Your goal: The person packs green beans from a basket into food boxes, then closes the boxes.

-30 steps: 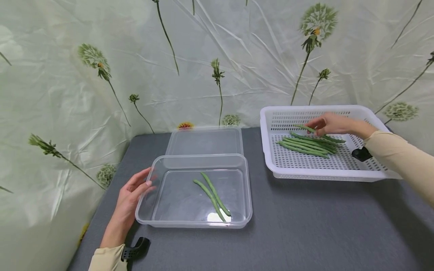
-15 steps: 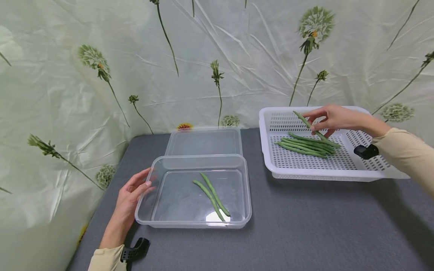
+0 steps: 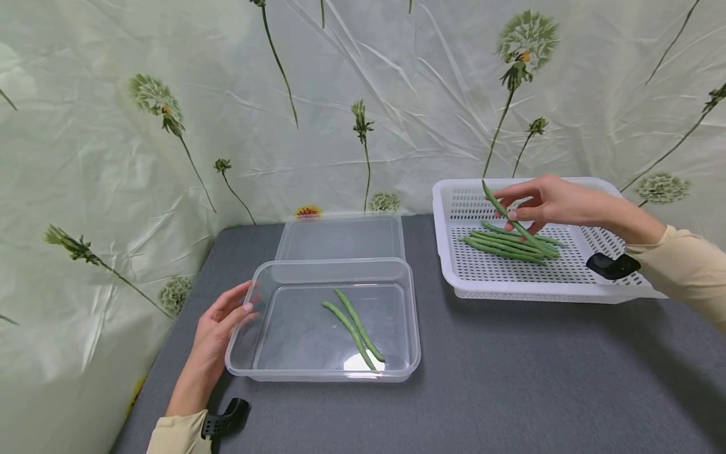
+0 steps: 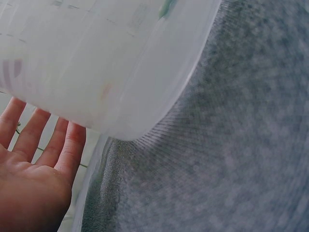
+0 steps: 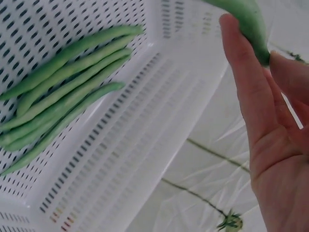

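- Right hand (image 3: 553, 202): raised above the white basket (image 3: 448, 249), thumb and fingertips pinching one green bean (image 3: 501, 211) near its upper part.
- Bean in the pinch: tilted, upper tip pointing up and to the left past the fingers, lower end slanting down to the right toward the pile, clear of the basket floor along most of its length; whether the low tip meets the pile, cannot tell.
- Same bean from the right wrist view (image 5: 246, 19): pressed between thumb and fingers at the top of the picture, basket wall just beyond it.
- Pile of beans (image 3: 510, 244): lying flat and side by side on the perforated basket floor, directly below and a little left of the pinching hand.
- Basket: sitting on the grey surface (image 3: 510, 378) at the far right, well apart from the other hand.
- Left hand (image 3: 218, 331): relaxed, fingers straight, resting against the left wall of the clear box (image 3: 249, 362), gripping nothing.
- Left wrist view: fingers (image 4: 43, 145) spread flat beside the rounded corner of the box (image 4: 111, 72).
- Clear box: near the front left of the surface, holding two beans (image 3: 354, 331) lying side by side on its floor, slanting toward the near right corner.
- Clear lid (image 3: 340, 236): flat on the surface just behind the box, touching its far rim or nearly so.
- Flower-printed cloth (image 3: 170, 126): hanging behind and to the left.
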A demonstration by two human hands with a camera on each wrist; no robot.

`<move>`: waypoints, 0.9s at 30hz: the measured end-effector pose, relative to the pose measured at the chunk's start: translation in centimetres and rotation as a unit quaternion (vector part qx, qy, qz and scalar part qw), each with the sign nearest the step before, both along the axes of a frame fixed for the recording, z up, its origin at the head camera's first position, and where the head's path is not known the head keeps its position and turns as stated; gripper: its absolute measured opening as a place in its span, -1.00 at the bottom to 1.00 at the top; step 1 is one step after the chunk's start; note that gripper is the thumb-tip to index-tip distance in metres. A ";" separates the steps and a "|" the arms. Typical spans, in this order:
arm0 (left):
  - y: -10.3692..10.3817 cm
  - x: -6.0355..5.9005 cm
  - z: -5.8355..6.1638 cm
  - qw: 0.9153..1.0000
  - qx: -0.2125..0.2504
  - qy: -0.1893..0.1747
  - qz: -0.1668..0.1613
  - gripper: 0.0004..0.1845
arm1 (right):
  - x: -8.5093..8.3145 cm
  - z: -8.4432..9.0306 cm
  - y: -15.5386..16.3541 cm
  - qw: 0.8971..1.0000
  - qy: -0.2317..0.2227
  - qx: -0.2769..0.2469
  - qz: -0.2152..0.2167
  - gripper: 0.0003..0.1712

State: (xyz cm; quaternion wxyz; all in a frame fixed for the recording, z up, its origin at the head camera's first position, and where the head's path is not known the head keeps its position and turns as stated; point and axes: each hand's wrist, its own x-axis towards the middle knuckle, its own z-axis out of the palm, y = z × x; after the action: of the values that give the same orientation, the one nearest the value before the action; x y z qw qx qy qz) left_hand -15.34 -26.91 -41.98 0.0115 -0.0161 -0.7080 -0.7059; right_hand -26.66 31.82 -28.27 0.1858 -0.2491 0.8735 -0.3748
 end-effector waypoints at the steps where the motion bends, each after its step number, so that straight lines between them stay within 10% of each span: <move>1: 0.0 0.0 0.0 1.000 0.001 0.000 -0.001 -0.50 | 0.2 0.0 -0.1 1.000 0.001 -0.005 0.000 -0.40; 27: 0.0 0.0 -0.1 1.000 0.002 0.002 0.001 -0.50 | 5.3 -0.4 -8.2 0.971 0.071 -0.219 -0.061 -0.47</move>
State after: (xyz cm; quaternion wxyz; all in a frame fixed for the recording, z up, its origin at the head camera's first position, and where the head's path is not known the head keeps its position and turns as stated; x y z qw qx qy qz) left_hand -15.36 -26.89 -42.12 0.0138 -0.0167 -0.7069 -0.7070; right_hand -21.31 23.65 -28.65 0.0406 -0.2558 0.7948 -0.5489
